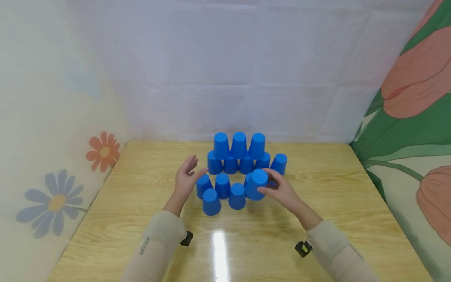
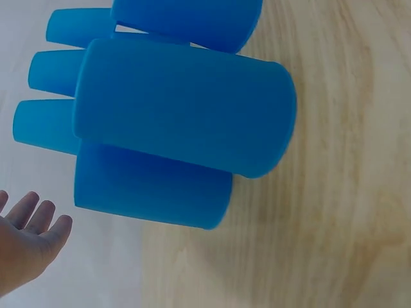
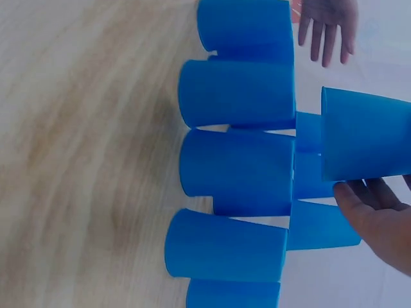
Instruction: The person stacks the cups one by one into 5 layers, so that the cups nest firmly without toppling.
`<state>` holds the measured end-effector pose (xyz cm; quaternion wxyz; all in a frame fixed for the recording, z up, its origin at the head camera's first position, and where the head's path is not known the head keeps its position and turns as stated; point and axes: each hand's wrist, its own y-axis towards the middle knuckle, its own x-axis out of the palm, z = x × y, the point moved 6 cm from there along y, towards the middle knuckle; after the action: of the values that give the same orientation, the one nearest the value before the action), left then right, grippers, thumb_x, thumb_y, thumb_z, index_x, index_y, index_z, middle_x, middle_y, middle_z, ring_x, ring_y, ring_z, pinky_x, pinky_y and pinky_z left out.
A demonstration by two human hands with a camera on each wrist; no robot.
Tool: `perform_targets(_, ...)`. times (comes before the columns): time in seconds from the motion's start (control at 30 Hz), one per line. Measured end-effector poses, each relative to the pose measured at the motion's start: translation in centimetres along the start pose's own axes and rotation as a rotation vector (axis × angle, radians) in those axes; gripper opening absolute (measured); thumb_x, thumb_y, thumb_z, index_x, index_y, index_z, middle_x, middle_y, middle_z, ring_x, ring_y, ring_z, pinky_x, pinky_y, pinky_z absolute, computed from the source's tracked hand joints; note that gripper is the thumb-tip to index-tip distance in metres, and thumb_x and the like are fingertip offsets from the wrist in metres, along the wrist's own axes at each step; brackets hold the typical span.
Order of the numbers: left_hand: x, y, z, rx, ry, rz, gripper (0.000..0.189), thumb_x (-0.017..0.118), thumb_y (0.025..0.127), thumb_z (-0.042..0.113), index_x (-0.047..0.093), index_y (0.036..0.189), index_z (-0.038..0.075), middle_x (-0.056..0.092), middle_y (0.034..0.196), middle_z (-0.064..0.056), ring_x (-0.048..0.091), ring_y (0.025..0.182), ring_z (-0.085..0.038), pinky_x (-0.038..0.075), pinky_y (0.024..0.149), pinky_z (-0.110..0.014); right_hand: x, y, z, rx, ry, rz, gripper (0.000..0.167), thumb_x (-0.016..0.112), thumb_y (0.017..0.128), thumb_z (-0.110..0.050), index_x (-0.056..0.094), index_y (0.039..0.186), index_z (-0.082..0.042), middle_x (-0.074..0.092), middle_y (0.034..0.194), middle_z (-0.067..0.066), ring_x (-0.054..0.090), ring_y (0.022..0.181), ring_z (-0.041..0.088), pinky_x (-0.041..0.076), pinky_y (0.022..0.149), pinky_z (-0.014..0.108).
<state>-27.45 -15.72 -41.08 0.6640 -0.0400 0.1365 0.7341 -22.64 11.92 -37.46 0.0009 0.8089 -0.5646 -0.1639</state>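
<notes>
My right hand (image 1: 282,192) grips an upside-down blue cup (image 1: 258,185) between thumb and fingers. In the right wrist view this cup (image 3: 369,136) is raised clear of the tables's cups, its rim above their bases. My left hand (image 1: 185,178) holds nothing; its fingers are loosely extended beside the left end of the nearer cups. The nearest cups are a front left one (image 1: 211,202) and a front middle one (image 1: 237,196). Just behind them stand a left cup (image 1: 203,187) and a middle cup (image 1: 222,187); another is partly hidden by the held cup.
Behind, a row of upside-down cups (image 1: 215,163) carries three more cups (image 1: 239,145) on top. A further cup (image 1: 280,163) stands at that row's right end. All are on a wooden table (image 1: 141,196), with a white backdrop (image 1: 229,78) behind.
</notes>
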Motion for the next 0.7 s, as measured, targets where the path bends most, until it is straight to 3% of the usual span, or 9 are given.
perform_targets(0.33,-0.5,-1.1,-2.0,-0.015,0.026,-0.003,0.061,0.063,0.079,0.024,0.034,0.131,0.008,0.038,0.130,-0.016,0.034,0.118,-0.028,0.028,0.095,-0.044,-4.1,1.8,2.7,0.004,-0.020,0.140,0.049,0.063,0.080,-0.018,0.043,0.123,-0.006,0.046,0.118,0.015,0.043,0.107,0.029,0.036,0.088,0.047)
perform_targets(0.7,-0.3,-2.1,-4.0,-0.118,0.063,-0.024,0.065,0.064,0.078,0.030,0.033,0.132,0.010,0.037,0.131,-0.011,0.032,0.119,-0.026,0.029,0.095,-0.043,-7.1,2.9,3.8,0.029,-0.018,0.285,0.052,0.063,0.080,-0.019,0.041,0.123,0.000,0.046,0.117,0.018,0.042,0.106,0.030,0.035,0.089,0.045)
